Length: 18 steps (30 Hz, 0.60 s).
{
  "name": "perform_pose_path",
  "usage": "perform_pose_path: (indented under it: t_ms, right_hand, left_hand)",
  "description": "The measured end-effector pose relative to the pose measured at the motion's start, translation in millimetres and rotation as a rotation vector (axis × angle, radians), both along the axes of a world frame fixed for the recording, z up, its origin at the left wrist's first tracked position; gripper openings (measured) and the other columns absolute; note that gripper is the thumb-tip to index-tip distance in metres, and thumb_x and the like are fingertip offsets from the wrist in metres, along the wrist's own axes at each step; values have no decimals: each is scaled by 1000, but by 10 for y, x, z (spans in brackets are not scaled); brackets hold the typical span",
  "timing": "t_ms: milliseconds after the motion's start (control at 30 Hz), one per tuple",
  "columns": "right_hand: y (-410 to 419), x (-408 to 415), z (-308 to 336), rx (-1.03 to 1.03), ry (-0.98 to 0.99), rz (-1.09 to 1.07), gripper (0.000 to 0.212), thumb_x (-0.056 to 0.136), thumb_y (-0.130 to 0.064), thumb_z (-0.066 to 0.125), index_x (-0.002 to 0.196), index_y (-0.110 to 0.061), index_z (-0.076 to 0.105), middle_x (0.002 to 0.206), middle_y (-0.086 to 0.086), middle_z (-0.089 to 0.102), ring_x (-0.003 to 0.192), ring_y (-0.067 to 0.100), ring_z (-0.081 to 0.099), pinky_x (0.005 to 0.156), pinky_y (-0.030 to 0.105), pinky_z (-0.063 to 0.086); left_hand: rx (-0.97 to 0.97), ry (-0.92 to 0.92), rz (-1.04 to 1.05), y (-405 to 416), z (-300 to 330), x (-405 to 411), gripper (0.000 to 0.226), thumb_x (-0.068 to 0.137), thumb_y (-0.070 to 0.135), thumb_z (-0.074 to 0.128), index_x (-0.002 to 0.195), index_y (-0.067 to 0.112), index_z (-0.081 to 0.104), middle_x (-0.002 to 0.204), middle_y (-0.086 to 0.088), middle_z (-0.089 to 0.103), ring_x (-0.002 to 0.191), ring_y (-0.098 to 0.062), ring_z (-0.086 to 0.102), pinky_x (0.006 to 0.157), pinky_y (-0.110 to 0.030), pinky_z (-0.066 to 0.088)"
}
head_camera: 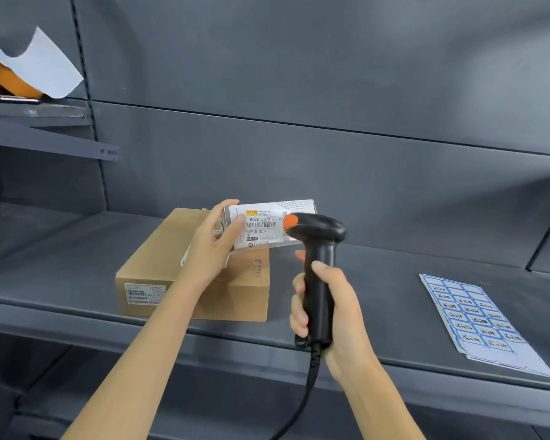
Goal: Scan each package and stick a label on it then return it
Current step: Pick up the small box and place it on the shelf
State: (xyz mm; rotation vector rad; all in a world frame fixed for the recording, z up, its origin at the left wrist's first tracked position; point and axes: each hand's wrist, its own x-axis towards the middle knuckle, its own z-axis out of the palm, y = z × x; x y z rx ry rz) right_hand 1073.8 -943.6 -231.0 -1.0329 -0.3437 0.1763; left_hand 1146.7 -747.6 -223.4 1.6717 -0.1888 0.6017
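Observation:
A small white package [264, 225] with a printed shipping label and barcode is tilted up, its lower edge on a larger brown cardboard box [159, 268]. My left hand [215, 241] grips the small package by its left end. My right hand [327, 308] grips the handle of a black barcode scanner [318, 246] with an orange tip. The scanner head sits right in front of the package's right side and hides part of it. A sheet of blue-bordered labels [477, 319] lies flat on the shelf to the right.
Everything rests on a dark grey metal shelf [378, 281] with a grey back panel. The scanner's black cable [302, 404] hangs down past the shelf's front edge. An upper left shelf [45, 112] holds a white and orange item.

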Motion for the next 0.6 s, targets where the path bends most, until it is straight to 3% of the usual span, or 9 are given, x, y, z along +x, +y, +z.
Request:
perform_pose_path:
  t_ms: [67, 133, 200, 267, 367, 533, 600]
  right_hand:
    - [-102, 88, 28, -15, 44, -57, 38, 68, -35, 61, 98, -13, 66, 69, 6, 56, 41, 18, 44, 39, 26, 38]
    - [-196, 194, 71, -95, 82, -90, 28, 64, -32, 61, 85, -14, 66, 68, 5, 60, 46, 20, 49, 43, 27, 42]
    - [-224, 337, 103, -226, 91, -119, 33, 65, -29, 66, 92, -12, 59, 73, 3, 65, 55, 18, 57, 48, 27, 46]
    - [-142, 499, 126, -407, 64, -133, 31, 74, -27, 70, 99, -14, 57, 77, 3, 65, 63, 15, 61, 58, 27, 51]
    - [162, 740, 185, -633, -2, -161, 18, 83, -28, 66, 89, -13, 57, 77, 6, 58, 70, 21, 59, 70, 36, 49]
    - [678, 1020, 288, -922, -166, -355, 27, 84, -27, 60, 102, -8, 54, 95, 9, 59, 88, 25, 57, 55, 26, 37]
    - [692, 1080, 247, -944, -174, -457, 36, 83, -25, 58, 113, -6, 51, 108, 15, 58, 100, 30, 55, 64, 30, 43]
  left_hand:
    - [-68, -16, 74, 4, 4, 11, 21, 96, 35, 53, 117, 35, 57, 105, 19, 66, 84, 7, 66, 59, -27, 54]
    - [-175, -61, 151, 18, 15, 14, 23, 95, 35, 55, 117, 30, 59, 105, 20, 66, 87, 8, 65, 57, -18, 53]
    - [-244, -87, 222, 67, 60, 8, 25, 95, 36, 56, 119, 27, 58, 108, 16, 66, 94, 4, 65, 60, -15, 52]
    - [-266, -98, 273, 148, 138, -1, 26, 95, 36, 55, 119, 28, 58, 112, 13, 65, 103, -3, 64, 73, -24, 56]
    - [-278, -136, 312, 287, 304, -39, 26, 95, 37, 54, 119, 28, 57, 119, 8, 64, 108, -6, 62, 85, -36, 57]
    - [-321, -192, 295, 434, 500, -135, 26, 95, 41, 52, 119, 32, 56, 121, 8, 64, 105, -6, 65, 67, -22, 56]
    - [-312, -188, 283, 443, 499, -169, 27, 95, 43, 52, 119, 33, 55, 121, 9, 64, 105, -7, 65, 64, -20, 55]
